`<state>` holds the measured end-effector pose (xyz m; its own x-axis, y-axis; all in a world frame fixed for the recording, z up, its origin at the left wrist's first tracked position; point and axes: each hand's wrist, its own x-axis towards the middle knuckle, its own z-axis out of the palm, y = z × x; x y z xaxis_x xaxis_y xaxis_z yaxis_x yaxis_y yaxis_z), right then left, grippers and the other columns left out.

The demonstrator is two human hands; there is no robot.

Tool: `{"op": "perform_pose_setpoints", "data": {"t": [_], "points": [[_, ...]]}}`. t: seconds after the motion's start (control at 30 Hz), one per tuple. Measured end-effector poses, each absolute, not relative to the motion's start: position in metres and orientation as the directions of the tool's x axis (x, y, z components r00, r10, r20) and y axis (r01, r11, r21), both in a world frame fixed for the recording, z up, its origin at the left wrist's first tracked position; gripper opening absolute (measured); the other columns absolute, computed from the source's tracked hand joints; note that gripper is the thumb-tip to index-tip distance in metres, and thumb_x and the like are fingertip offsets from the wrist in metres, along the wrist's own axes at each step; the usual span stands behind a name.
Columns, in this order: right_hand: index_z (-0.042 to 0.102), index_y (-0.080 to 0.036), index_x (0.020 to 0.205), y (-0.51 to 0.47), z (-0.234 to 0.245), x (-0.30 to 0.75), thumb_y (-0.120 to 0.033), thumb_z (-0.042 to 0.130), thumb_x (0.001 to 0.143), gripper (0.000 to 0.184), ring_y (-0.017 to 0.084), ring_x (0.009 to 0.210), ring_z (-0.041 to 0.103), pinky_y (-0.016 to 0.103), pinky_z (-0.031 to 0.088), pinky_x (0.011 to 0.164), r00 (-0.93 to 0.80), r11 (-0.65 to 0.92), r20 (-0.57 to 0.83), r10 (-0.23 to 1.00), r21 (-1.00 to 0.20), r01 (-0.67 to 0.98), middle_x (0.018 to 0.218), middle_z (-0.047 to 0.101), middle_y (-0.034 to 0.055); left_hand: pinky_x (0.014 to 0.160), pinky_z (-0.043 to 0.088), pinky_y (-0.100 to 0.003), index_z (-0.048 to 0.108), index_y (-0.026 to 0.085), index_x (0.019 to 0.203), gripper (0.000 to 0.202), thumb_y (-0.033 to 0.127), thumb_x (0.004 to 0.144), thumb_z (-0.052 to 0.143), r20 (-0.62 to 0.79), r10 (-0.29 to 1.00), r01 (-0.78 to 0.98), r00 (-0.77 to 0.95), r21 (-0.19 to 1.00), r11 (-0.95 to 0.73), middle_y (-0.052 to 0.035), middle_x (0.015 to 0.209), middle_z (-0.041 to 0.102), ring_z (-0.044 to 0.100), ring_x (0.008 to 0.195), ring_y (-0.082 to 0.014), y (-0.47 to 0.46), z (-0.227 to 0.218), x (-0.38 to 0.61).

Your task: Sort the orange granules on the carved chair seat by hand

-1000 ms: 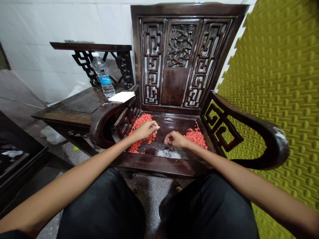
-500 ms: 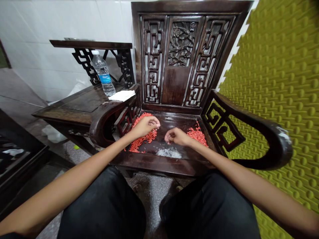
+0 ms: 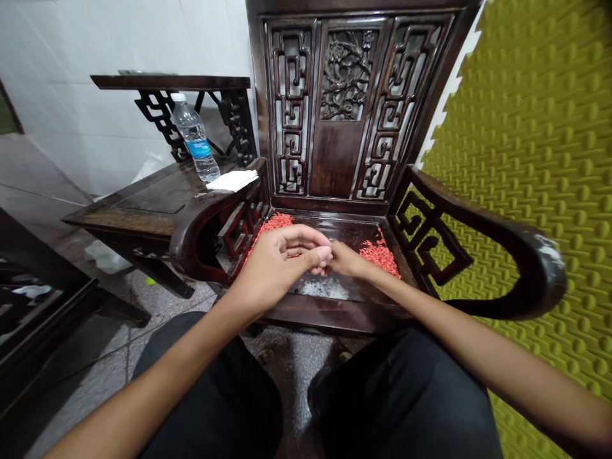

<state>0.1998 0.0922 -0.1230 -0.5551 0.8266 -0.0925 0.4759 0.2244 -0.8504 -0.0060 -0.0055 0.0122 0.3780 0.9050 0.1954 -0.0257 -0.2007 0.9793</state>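
A clear plastic water bottle [image 3: 195,143] stands part-full on the dark wooden side table [image 3: 143,207]. Orange-red grains [image 3: 380,256] heap on the carved dark-wood chair seat [image 3: 335,312], and the left hand [image 3: 277,262] curls narrow, grains held or not, can't tell, against the right hand [image 3: 345,259], its fingers hidden.

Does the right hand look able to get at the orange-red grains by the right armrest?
Probably yes: the right hand is just beside the orange-red grains on the chair seat, and nothing stands between them.
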Motion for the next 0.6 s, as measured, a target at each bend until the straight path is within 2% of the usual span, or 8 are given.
{"op": "perform_pose_setpoints", "data": {"t": [0.1,0.17,0.37,0.6], "points": [[0.066,-0.015,0.085,0.090,-0.122,0.202,-0.032,0.056,0.094,0.022,0.014,0.062,0.068,0.024,0.055,0.060,-0.578,0.220,-0.140,0.804,-0.833,0.508,0.072,0.072,0.0051,0.072,0.059,-0.025,0.073,0.015,0.089,0.019,0.031,0.083,0.080,0.207,0.918,-0.015,0.337,0.977,-0.214,-0.0024,0.082,0.074,0.069,0.073,-0.0130,-0.004,0.007,-0.012],[0.067,-0.015,0.083,0.089,-0.122,0.203,-0.027,0.058,0.091,0.018,0.015,0.061,0.068,0.023,0.053,0.058,-0.594,0.228,-0.170,0.786,-0.814,0.535,0.069,0.072,0.0041,0.072,0.058,-0.025,0.072,0.015,0.089,0.022,0.034,0.082,0.081,0.197,0.927,0.000,0.318,0.978,-0.208,-0.0027,0.081,0.073,0.069,0.073,-0.0136,0.001,0.001,-0.015],[0.074,-0.014,0.076,0.092,-0.119,0.208,-0.013,0.058,0.081,0.017,0.014,0.065,0.066,0.023,0.050,0.066,-0.594,0.294,-0.158,0.789,-0.752,0.590,0.074,0.075,0.0047,0.072,0.057,-0.026,0.071,0.015,0.088,0.022,0.034,0.083,0.079,0.164,0.921,0.053,0.355,0.979,-0.195,-0.0029,0.081,0.073,0.068,0.073,-0.0133,0.011,-0.017,-0.018],[0.075,-0.013,0.082,0.093,-0.110,0.208,-0.012,0.050,0.085,0.025,0.014,0.070,0.068,0.022,0.052,0.070,-0.601,0.293,-0.175,0.780,-0.747,0.597,0.082,0.078,0.0055,0.072,0.056,-0.025,0.068,0.016,0.086,0.011,0.026,0.082,0.072,0.172,0.925,0.178,0.339,0.954,-0.243,-0.0023,0.081,0.072,0.067,0.071,-0.0125,0.020,-0.020,-0.024]]}}
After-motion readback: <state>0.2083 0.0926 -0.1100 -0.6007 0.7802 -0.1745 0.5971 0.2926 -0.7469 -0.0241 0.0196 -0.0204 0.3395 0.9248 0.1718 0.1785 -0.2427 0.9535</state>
